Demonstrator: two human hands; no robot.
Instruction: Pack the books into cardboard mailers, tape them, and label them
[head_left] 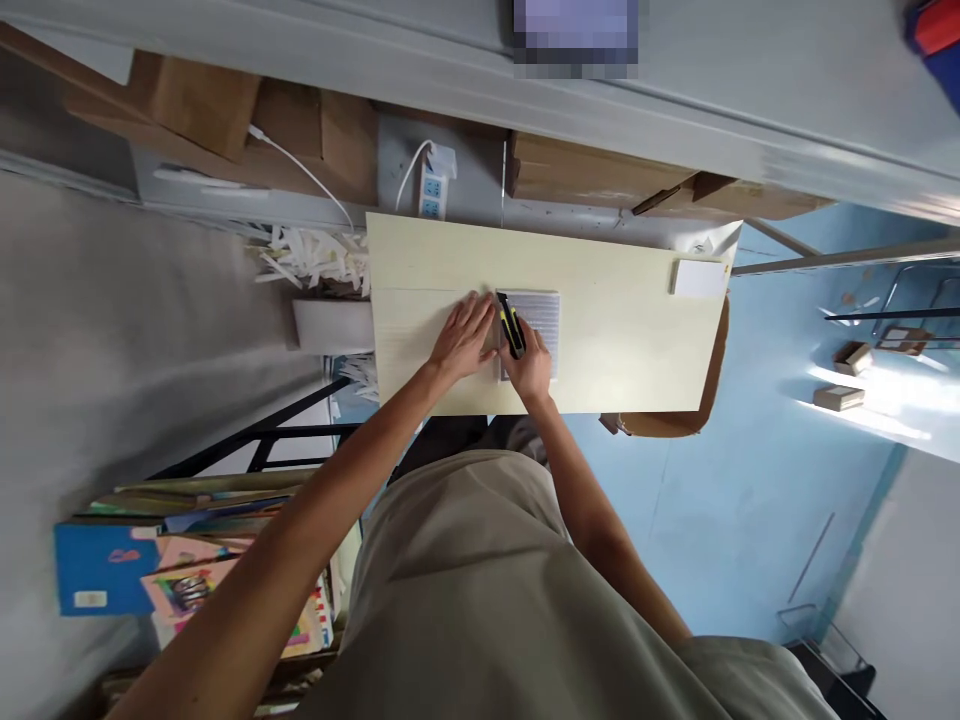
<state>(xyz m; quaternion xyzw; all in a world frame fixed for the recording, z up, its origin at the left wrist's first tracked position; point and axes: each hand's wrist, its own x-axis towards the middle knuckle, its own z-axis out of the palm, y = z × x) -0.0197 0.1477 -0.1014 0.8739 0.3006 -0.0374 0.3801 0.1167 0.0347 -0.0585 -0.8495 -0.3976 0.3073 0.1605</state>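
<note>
In my right hand is a black and yellow utility knife, its tip pointing away from me at the left edge of a grey lined pad. The hand rests over the lower part of that pad and covers some of it. My left hand lies flat with fingers stretched out, just left of the pad, pressing on a large cream board. Whether its fingertips touch the pad's edge, I cannot tell.
A small white block sits at the board's right end. White paper strips fill a bin to the left. Behind are a power strip and cardboard boxes. Books and folders are stacked at lower left.
</note>
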